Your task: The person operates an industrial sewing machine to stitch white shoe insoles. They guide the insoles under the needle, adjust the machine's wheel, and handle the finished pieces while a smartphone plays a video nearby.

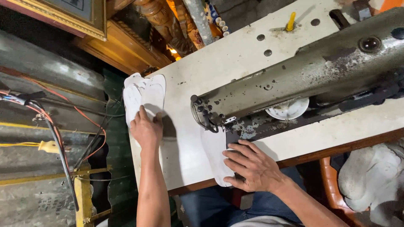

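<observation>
My left hand lies flat on a stack of white sole-shaped pieces at the left end of the white table. My right hand presses its fingers on a single white sole piece that lies under the head of the worn grey-green sewing machine, near the needle end. The lower tip of that piece hangs past the table's front edge. Neither hand grips anything; both rest with fingers spread on the pieces.
A small white dish sits under the machine arm. A yellow spool pin stands at the back. Wires and corrugated metal lie at the left. A heap of white pieces rests on an orange seat at the right.
</observation>
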